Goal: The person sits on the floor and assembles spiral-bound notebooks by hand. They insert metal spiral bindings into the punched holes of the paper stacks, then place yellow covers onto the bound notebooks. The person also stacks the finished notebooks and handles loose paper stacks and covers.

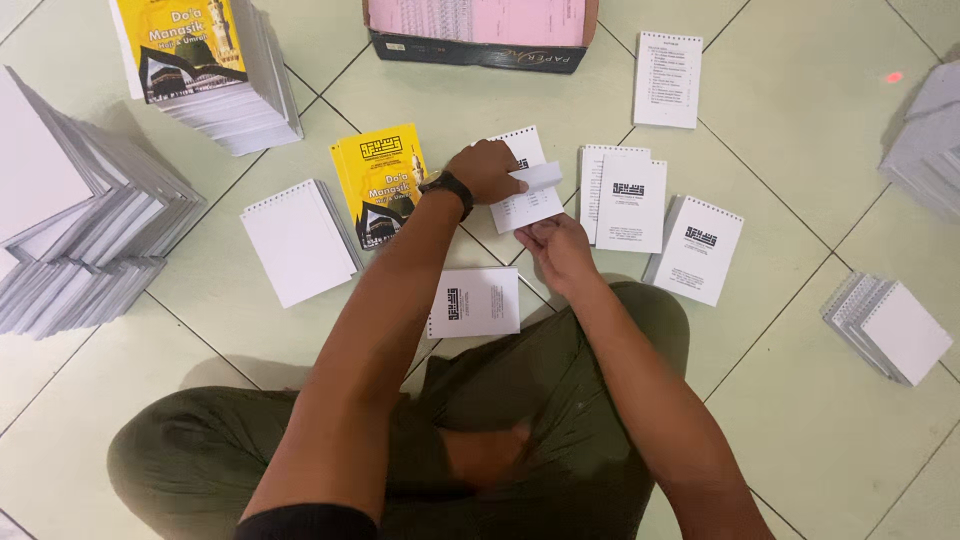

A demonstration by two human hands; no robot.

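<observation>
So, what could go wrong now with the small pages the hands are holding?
1. The left hand lifts one loose white sheet by its edge; it may bend or slip.
2. The right hand pinches the corner of the page stack; the sheets might shift out of line.
3. The neighbouring stacks lie close, so pages could get mixed.
</observation>
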